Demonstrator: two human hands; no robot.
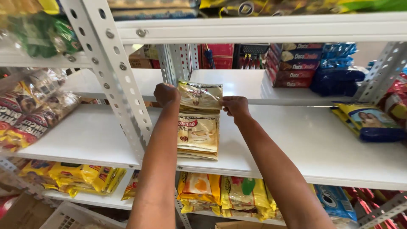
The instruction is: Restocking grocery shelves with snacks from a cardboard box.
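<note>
Two hands share one load here, and you work inside a white metal shelving rack (271, 140) whose broad middle board carries everything within your reach. On that board, near its front edge, lies a flat stack of cream-and-gold foil sachet packs (197, 138), squared up so that it sits stable. You hold one more gold sachet strip (199, 96) just above the stack's far end, stretched flat between both sides, likely to keep the limp foil from folding. Your left hand (166, 93) pinches its left edge, your right hand (234, 106) its right edge, both grips closed tight.
</note>
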